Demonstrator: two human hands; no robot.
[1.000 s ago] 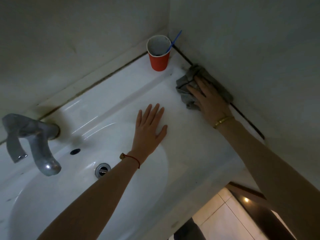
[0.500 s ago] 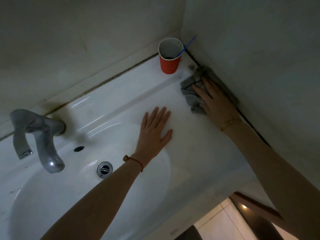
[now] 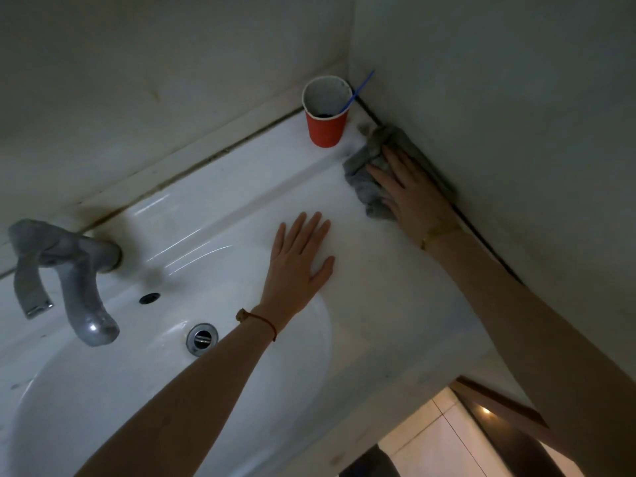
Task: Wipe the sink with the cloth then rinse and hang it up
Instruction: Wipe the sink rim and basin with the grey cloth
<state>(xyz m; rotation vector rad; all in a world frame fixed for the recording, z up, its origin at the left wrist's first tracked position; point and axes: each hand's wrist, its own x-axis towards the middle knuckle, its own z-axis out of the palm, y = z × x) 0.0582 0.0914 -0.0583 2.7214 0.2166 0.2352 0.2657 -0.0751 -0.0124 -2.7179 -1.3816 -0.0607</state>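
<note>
Right hand point(image 3: 414, 194) flat on the cloth point(image 3: 370, 182), pressing it onto the sink point(image 3: 213, 215) ledge at the far right corner. Fingers point(image 3: 382, 173) straight and slightly spread across the grey fabric, no pinch, no curl round it. Cloth bunched and crumpled, its right edge running under the hand and up against the right wall point(image 3: 499, 115), its far tip close to the dark seam in the corner. Gold bracelet point(image 3: 438, 232) at that wrist.

Left hand point(image 3: 299, 259) palm down on the bare white ledge, just right of the basin point(image 3: 103, 390), well apart from the cloth. Fingers point(image 3: 311, 228) straight, close together, thumb out to the side. Nothing held. Red string point(image 3: 265, 321) round the wrist.

Red cup point(image 3: 327, 127) upright on the far ledge, just left of the cloth, not touching it as far as can be told. Blue stick point(image 3: 359, 89) leaning out of the cup toward the corner; something dark at the cup's bottom, too dim to name.

Tap point(image 3: 69, 280) at far left, grey and dull, spout hanging over the basin. Drain point(image 3: 202, 338) shining below it, small overflow hole point(image 3: 149, 298) a little farther back. Dark grime line along the joint between sink and far wall. Pale floor tiles point(image 3: 437, 442) showing below the near right edge.
</note>
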